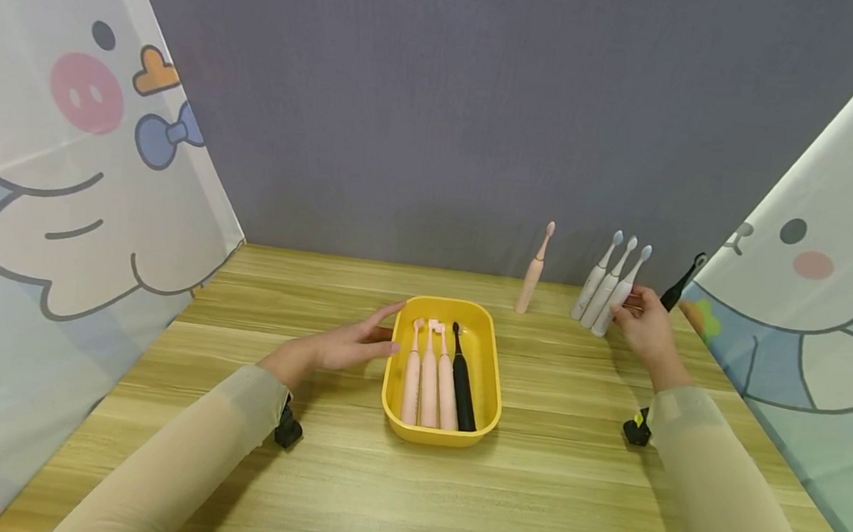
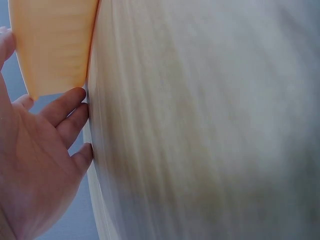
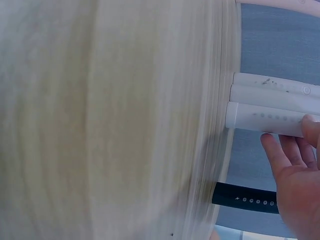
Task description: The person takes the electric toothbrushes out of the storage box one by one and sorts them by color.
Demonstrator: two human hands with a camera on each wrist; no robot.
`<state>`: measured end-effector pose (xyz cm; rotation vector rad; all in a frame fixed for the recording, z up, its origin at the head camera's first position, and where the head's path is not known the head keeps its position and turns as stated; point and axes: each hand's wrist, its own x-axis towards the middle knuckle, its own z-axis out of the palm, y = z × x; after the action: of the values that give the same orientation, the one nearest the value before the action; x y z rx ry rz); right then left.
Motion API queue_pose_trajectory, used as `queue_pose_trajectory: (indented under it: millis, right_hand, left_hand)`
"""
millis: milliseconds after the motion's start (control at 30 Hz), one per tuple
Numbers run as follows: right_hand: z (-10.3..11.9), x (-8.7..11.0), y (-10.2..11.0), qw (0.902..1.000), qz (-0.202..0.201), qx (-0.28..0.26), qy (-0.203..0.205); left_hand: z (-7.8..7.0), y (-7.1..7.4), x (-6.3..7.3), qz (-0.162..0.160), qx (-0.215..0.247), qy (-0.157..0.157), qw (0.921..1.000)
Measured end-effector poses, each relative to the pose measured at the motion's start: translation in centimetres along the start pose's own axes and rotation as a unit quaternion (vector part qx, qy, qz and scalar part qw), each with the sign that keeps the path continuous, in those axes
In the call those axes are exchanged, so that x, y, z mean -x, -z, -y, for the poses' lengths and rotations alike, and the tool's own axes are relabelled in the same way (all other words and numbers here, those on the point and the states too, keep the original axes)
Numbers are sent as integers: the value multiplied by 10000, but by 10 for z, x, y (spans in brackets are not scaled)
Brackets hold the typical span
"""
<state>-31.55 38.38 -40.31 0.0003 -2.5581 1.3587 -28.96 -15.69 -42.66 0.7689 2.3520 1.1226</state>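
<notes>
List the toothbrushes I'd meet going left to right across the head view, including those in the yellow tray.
Three pink toothbrushes lying in the yellow tray → black toothbrush in the tray → standing pink toothbrush → three standing white toothbrushes → standing black toothbrush.

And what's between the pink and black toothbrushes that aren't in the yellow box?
Three white toothbrushes side by side, then fingers of the right hand at the rightmost one. The head view shows it.

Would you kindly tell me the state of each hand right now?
Left hand: open, touching the yellow tray.
Right hand: closed, pinching the rightmost white toothbrush.
</notes>
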Motion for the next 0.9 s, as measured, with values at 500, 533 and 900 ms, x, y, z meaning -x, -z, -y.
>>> queue_pose_trajectory:
  millis: [500,533,900]
  right_hand:
    - [-2,13,9,9996,65,-31,256]
    - [-2,14,11,9996,80,-54,266]
    - [-1,36,27,9993,31,-274,264]
  left_hand:
    - [-3,0,2,28,18,8,10000]
    - [-4,0,2,25,14,16,10000]
    - [-2,-1,1,35,-27,-54,10000]
